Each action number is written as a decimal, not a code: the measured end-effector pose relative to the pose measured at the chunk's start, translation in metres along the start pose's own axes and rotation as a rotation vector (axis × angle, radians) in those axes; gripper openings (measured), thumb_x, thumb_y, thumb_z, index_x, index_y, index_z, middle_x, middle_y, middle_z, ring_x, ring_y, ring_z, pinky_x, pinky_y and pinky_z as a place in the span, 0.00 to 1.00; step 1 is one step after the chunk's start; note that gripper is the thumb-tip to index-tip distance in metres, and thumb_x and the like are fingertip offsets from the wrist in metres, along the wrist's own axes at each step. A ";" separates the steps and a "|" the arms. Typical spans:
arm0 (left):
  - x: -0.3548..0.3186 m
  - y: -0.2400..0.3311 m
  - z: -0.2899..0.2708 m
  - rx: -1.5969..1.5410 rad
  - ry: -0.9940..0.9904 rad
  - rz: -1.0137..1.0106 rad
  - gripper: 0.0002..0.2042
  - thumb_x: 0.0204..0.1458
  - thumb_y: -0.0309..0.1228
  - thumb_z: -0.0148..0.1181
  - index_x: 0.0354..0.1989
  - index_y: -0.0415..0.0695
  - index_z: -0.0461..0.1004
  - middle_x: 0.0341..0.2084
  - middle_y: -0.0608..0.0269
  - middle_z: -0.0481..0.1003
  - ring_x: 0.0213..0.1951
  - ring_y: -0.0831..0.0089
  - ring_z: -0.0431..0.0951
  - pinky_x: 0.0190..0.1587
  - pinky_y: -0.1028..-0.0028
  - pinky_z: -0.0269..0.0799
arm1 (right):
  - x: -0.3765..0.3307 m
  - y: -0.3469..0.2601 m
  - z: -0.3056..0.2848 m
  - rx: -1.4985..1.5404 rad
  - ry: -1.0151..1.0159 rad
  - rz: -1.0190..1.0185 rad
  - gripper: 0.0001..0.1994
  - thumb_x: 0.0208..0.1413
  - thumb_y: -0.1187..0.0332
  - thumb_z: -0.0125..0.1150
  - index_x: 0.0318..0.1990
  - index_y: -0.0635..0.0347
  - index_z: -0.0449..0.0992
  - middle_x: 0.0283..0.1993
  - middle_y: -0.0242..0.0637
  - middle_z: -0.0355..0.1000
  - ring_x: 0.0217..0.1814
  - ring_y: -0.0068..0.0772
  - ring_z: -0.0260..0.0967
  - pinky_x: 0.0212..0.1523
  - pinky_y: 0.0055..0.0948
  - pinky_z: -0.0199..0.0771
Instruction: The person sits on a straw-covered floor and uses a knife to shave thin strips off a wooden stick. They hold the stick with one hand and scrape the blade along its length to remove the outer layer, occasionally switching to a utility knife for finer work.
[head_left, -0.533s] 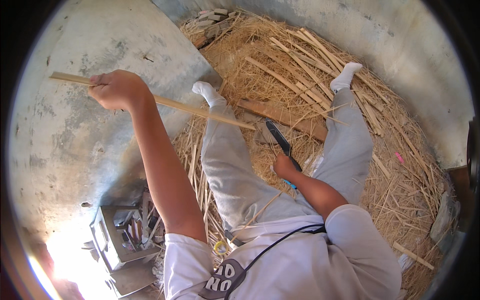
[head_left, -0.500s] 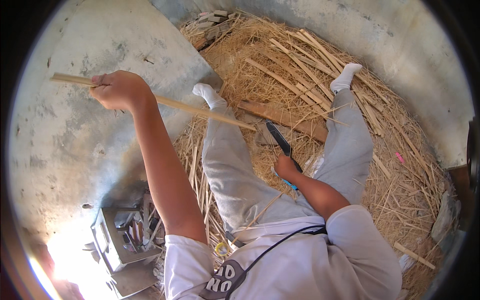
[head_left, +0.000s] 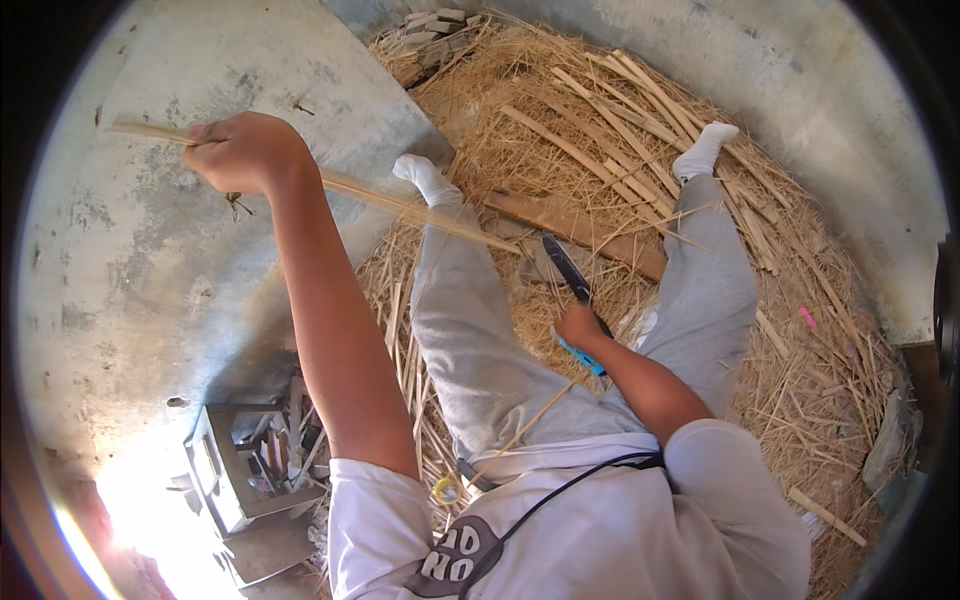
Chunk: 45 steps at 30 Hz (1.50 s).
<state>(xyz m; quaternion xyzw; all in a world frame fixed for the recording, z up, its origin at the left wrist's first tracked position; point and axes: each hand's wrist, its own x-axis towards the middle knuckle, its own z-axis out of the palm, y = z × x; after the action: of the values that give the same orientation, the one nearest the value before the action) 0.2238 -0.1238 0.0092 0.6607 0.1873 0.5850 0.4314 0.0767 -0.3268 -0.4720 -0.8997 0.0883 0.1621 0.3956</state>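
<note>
Head view: the person's left hand (head_left: 250,155), fingers closed, grips a long pale strip (head_left: 370,193) held out to the left, its lower end crossing the left shin and ending just left of a dark blade (head_left: 567,268). The right hand (head_left: 578,327), between the legs, is closed around that knife's handle; whether edge and strip touch, I cannot tell. Judging by the thick litter of shavings (head_left: 800,400) and the loose strips (head_left: 560,143) lying far right, plenty of cutting looks done. The held strip seems unfinished, not yet laid down; how many others need work is unclear.
</note>
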 end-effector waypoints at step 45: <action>0.008 -0.034 -0.025 -0.012 0.026 0.072 0.15 0.70 0.33 0.36 0.41 0.32 0.64 0.38 0.45 0.71 0.37 0.59 0.76 0.32 0.61 0.68 | -0.065 -0.048 -0.063 0.298 -0.343 0.431 0.15 0.53 0.63 0.65 0.37 0.70 0.77 0.26 0.45 0.75 0.27 0.42 0.76 0.30 0.38 0.71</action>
<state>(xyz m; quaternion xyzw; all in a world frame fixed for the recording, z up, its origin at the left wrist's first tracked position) 0.2108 -0.0904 -0.0142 0.6568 0.1656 0.6097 0.4118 0.0437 -0.3392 -0.3762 -0.7520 0.2318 0.3768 0.4886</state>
